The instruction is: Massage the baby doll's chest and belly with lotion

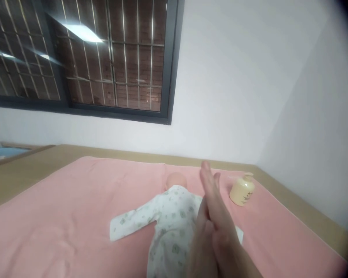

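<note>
Left hand: the left hand [203, 235] stands on edge, its palm against the other, fingers partly hidden.
Right hand: the right hand [222, 222] lies flat against it, fingers extended toward 12 o'clock.
Grip: both hands are unclenched, palm to palm, each touching the other; whether anything thin sits between them cannot be told.
Baby doll: the baby doll [174, 216] lies just beyond the hands at 9 o'clock, partly covered by them, head toward 12; which way it faces is unclear.
Garment: a white printed romper [174, 210], one sleeve stretched toward 8 o'clock, the other's cuff showing past the hands at 4.
Lotion bottle: a cream pump bottle [242, 191] stands near the hands at 2 o'clock.
Sheet: a pink sheet [84, 204] spreads beneath doll and bottle.
Table: the tan table [46, 164] borders it.
Window: a barred window [116, 69] at 11 o'clock.
</note>
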`<state>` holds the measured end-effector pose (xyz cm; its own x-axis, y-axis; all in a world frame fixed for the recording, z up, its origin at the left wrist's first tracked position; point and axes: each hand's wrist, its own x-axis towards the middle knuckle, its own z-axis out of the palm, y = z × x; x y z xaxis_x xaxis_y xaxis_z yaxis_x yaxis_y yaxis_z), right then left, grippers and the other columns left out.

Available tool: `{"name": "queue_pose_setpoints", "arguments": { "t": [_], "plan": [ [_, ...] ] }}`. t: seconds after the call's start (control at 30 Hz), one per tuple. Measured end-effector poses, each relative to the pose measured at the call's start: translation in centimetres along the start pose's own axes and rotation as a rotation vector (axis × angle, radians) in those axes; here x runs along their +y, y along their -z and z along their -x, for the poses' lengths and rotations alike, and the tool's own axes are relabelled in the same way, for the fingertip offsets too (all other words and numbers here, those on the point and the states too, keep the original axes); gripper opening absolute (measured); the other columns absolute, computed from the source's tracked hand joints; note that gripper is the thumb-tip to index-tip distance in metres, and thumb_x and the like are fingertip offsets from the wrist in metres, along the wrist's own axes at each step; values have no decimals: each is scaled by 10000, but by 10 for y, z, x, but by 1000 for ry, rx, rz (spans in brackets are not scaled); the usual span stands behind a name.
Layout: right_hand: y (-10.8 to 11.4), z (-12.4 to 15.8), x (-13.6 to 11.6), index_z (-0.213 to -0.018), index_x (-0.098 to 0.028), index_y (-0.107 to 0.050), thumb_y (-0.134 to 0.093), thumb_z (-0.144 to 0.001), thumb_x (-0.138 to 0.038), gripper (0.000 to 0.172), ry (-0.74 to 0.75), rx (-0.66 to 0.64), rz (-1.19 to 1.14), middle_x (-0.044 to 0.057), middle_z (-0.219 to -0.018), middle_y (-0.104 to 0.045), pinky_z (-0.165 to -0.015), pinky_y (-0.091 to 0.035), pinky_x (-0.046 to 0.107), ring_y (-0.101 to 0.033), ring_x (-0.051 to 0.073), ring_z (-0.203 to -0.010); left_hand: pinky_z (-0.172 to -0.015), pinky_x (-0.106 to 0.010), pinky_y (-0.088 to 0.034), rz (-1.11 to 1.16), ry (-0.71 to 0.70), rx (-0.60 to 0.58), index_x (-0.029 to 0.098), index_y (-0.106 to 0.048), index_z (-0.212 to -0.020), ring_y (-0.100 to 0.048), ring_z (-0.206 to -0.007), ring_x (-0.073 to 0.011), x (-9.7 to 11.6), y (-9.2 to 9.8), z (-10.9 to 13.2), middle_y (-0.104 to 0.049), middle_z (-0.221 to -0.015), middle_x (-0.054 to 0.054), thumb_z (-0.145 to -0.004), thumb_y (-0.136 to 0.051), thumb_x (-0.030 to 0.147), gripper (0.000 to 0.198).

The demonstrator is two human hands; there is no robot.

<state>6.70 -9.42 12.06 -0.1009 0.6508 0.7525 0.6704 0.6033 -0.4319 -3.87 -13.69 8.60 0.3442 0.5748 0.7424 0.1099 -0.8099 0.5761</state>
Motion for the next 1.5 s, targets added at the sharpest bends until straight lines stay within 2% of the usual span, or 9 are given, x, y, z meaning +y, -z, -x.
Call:
{"name": "queue_pose_setpoints", "arguments": {
  "t": [0.2, 0.4, 0.63, 0.77, 0.9, 0.97, 1.1, 1.3, 1.5],
  "plan": [
    [19, -10, 30, -1493, -278, -283, -253, -986, -525, 565, -127, 138, -165, 25, -1564, -240, -1162, -182, 549, -194, 258, -1439, -975, -382, -545, -194, -183, -81, 261, -520, -1314, -564, -1208, -226, -27, -8, -6, -634, -1221, -56, -968, -403, 350, 377],
    [18, -20, 81, -1387, -240, -479, -470, -935, -457, 502, -293, -72, -75, 66, -1476, -417, -1139, -283, 471, -353, 237, -1377, -1023, -368, -501, -420, -498, -114, 230, -639, -988, -637, -1054, -184, -86, -21, 25, -690, -1037, -34, -888, -508, 282, 173],
    [3, -23, 76, -1309, -270, -566, -462, -941, -379, 397, -151, -442, -7, 27, -1444, -465, -1150, -252, 436, -371, 220, -1364, -1021, -345, -493, -531, -695, 46, 222, -612, -781, -684, -898, -161, -150, -39, 53, -716, -869, 14, -852, -535, 202, 106],
    [-31, -16, 65, -1293, -235, -563, -460, -930, -273, 379, 67, -780, 79, 51, -1411, -505, -1150, -227, 433, -367, 223, -1362, -1022, -346, -478, -542, -735, 49, 206, -622, -816, -662, -966, -167, -149, -33, 51, -718, -926, 8, -856, -545, 189, 88],
    [-61, -7, 63, -1266, -247, -568, -459, -951, -374, 357, 160, -865, 128, 40, -1443, -469, -1171, -89, 511, -268, 251, -1410, -910, -237, -523, -552, -601, -63, 165, -647, -994, -647, -973, -136, -142, -28, 47, -715, -960, -36, -927, -461, 237, 211],
    [-68, -6, 67, -1286, -262, -554, -455, -954, -406, 375, 156, -861, 139, 31, -1463, -444, -1173, -74, 512, -249, 247, -1419, -879, -206, -523, -543, -561, 3, 147, -649, -982, -652, -913, -119, -146, -32, 49, -713, -902, -38, -945, -429, 265, 252],
    [-60, -9, 79, -1317, -258, -539, -386, -962, -294, 388, 81, -826, 193, 33, -1501, -385, -1162, -168, 483, -275, 242, -1410, -1008, -252, -445, -511, -671, 88, 205, -596, -783, -641, -903, -106, -156, -42, 57, -692, -841, 23, -904, -503, 203, 153],
    [-17, -1, 72, -1312, -273, -547, -436, -867, -202, 464, -125, -860, 201, 47, -1416, -495, -1008, -426, 420, -480, 257, -1273, -1010, -257, -444, -502, -689, 89, 222, -598, -816, -629, -957, -115, -158, -43, 59, -694, -896, 29, -923, -472, 252, 168],
    [-40, -4, 60, -1076, -240, -676, -507, -897, -279, 249, 157, -979, 106, 41, -1292, -599, -1108, -303, 454, -397, 255, -1333, -822, -246, -524, -498, -622, 158, 211, -625, -793, -632, -819, -138, -158, -49, 55, -676, -788, 2, -899, -460, 252, 200]
  ]
}}
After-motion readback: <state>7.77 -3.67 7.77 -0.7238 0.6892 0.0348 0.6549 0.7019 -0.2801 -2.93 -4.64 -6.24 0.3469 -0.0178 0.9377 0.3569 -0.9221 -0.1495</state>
